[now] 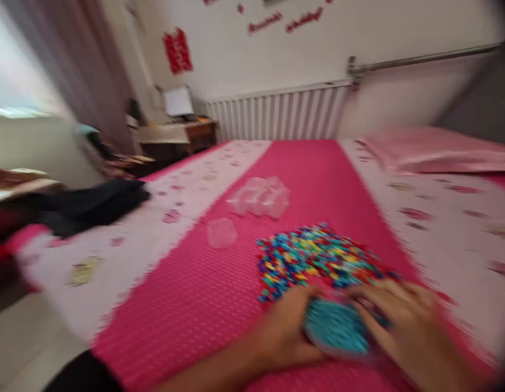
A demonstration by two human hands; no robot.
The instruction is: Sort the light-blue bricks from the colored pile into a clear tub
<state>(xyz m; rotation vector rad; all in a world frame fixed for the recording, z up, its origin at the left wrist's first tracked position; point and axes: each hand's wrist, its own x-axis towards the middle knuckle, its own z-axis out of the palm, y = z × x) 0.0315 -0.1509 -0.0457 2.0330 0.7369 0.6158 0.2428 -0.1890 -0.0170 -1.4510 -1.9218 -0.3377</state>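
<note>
While the left hand point(291, 329) clasps its left side between thumb and fingers, a clear container point(336, 353) filled with blue pieces point(336, 325) sits low over the bed, tilted toward the viewer. At its right side is the right hand point(403, 316), its fingers bent along the edge (blur hides whether they pinch it, so I cannot tell). Just beyond both hands, a loose pile point(313, 253) of red, blue, yellow and green pieces spreads over the pink bedcover point(187, 294). Farther off stand a cluster of clear cups point(263, 198) and, nearer on the left, a flat clear piece point(222, 233). Black cloth point(99, 204) lies at the bed's left edge; a pink pillow point(444, 149) rests far right.
</note>
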